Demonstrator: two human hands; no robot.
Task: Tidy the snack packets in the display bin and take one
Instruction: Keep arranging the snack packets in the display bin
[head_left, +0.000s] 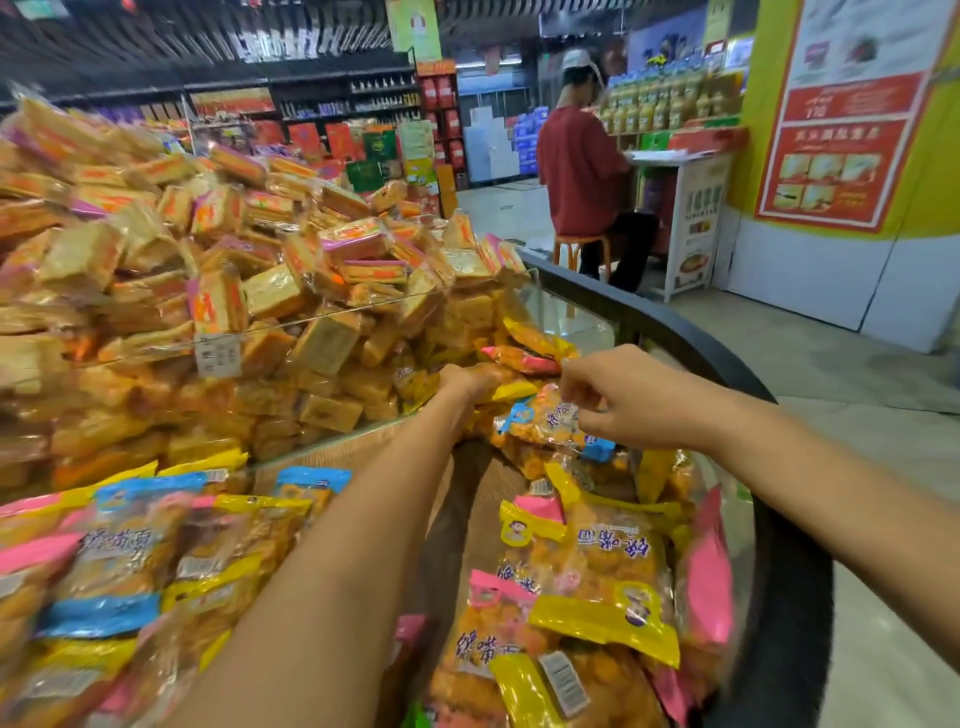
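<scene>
Display bin (795, 566), dark curved rim, front cut off by the lower frame edge. Snack packets: blue-topped packet (550, 423) near the far rim, pinched by the right hand (631, 400). Left hand (467, 382) reaches into the far heap; fingers buried among the packets, grip cannot be told. Packet print blurred. Clear divider (332, 317) fronts the biscuit pile (218, 249).

- Packets (597, 577): clear film over orange snacks; yellow, pink or blue end bands.
- Bin rim (795, 597): black.
- Heaped biscuit packs (218, 304): tan, with orange and pink print.
- Pillar (930, 171): yellow-green; its poster (836, 150) red and white.
</scene>
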